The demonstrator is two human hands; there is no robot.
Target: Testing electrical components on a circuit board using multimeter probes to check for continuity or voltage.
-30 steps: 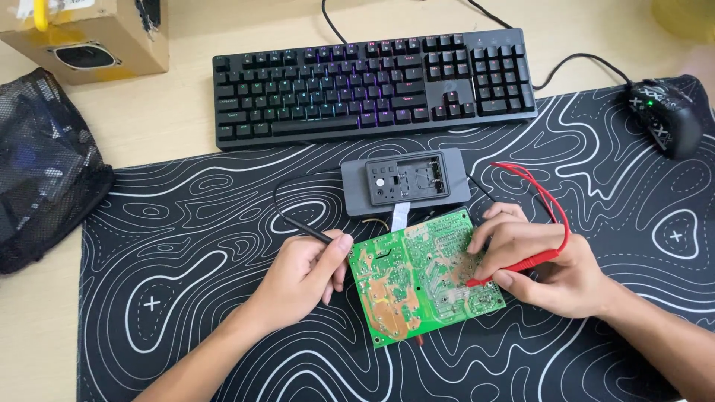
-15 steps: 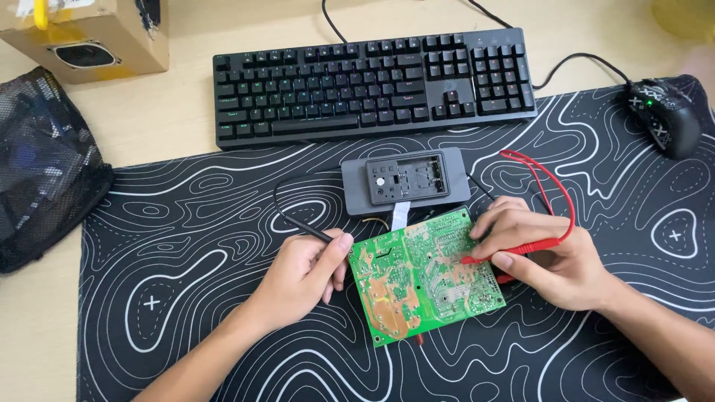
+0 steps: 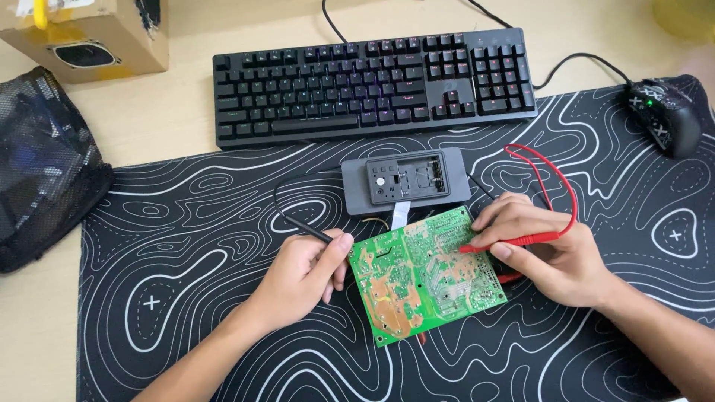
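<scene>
Now, left hand (image 3: pixel 302 272): closed on the black probe (image 3: pixel 316 233), tip held at the board's left edge;
right hand (image 3: pixel 547 249): pinched around the red probe (image 3: pixel 514 241), tip pressed on the board;
circuit board (image 3: pixel 424 275): laid on the patterned mat (image 3: pixel 186 246), just below the grey meter (image 3: pixel 406 180).

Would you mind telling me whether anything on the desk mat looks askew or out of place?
Only the green circuit board: it lies skewed to the mat's edges, partly over a red lead. Nothing looks spilled or damaged.
</scene>
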